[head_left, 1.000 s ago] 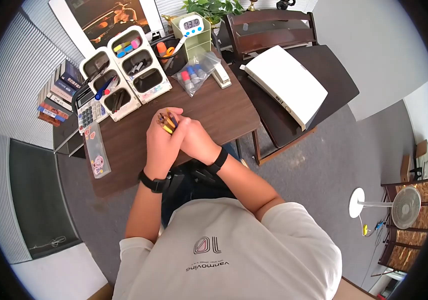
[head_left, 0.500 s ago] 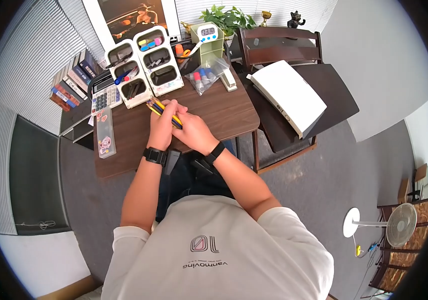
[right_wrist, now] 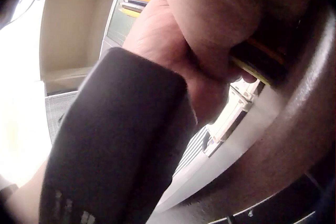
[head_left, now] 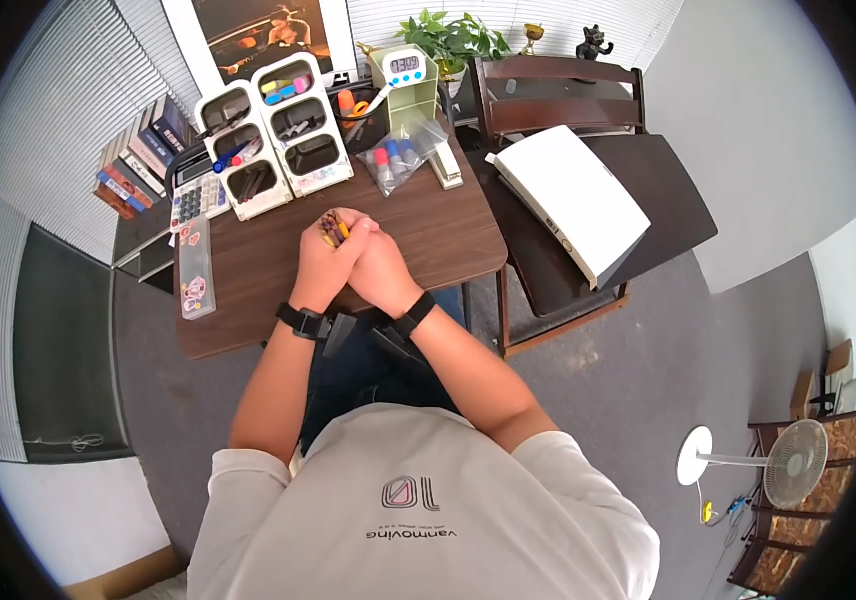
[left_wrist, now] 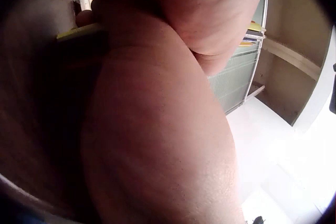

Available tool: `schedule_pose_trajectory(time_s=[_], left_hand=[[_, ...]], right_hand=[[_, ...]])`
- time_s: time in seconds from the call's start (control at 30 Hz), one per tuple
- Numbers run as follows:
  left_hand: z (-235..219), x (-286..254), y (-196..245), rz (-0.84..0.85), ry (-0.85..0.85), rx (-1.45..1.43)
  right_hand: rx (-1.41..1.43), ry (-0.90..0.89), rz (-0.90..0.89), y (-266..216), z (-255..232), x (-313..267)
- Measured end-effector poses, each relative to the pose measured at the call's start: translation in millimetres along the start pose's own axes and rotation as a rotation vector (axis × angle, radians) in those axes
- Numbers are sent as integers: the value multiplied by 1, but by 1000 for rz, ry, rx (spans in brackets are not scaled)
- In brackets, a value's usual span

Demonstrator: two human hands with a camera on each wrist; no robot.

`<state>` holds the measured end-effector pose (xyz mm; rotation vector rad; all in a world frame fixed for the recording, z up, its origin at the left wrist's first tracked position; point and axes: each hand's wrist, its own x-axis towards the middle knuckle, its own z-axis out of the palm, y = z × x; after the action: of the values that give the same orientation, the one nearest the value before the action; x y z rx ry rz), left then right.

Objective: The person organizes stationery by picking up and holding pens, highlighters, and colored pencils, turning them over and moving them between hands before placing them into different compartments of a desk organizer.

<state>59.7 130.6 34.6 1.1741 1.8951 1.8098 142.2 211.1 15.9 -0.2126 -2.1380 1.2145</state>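
Note:
In the head view both hands come together over the near part of the desk [head_left: 428, 235], around one bundle of pencils [head_left: 335, 228]. My left hand [head_left: 324, 262] curls about the bundle from the left, its thumb across toward the other hand. My right hand [head_left: 384, 268] wraps it from the right, against the left hand. Several pencil ends point up toward the head camera; the rest of their length is hidden in the hands. Yellow and dark pencils [right_wrist: 135, 4] stick out past the hands in the right wrist view. A yellow pencil [left_wrist: 79, 32] shows in the left wrist view.
Behind the hands stands a white organizer [head_left: 298, 188] with pens and markers. A bag of markers [head_left: 400, 160], a stapler [head_left: 446, 168] and a pen holder [head_left: 363, 125] are right of it. A clear sticker-covered case [head_left: 196, 275] and a calculator [head_left: 198, 203] lie left.
The pencil bundle turned from end-up to lying slantwise across the hands, then back with its ends up. Both hands stayed together around it. The head view has shifted somewhat.

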Motion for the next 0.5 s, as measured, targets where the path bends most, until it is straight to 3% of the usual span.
schedule_pose_trajectory(time_s=[0.07,0.13,0.3,0.4,0.47,0.5], left_hand=[[0,1,-3,-6,-8,-40],[1,3,-10,-14,-18,-142],[-1,6,2,2,-35,-84],[-3,8,-1,-1,-66,-46],[-4,11,-1,15,-88,-46],[-3,12,1,13,-85,-48]], right_hand=[[35,52,-83,6,4,0],[28,37,-68,3,0,1],[76,18,-64,4,-2,2],[34,-70,91,7,1,4],[95,112,-89,3,2,5],[95,109,-88,3,1,5]])
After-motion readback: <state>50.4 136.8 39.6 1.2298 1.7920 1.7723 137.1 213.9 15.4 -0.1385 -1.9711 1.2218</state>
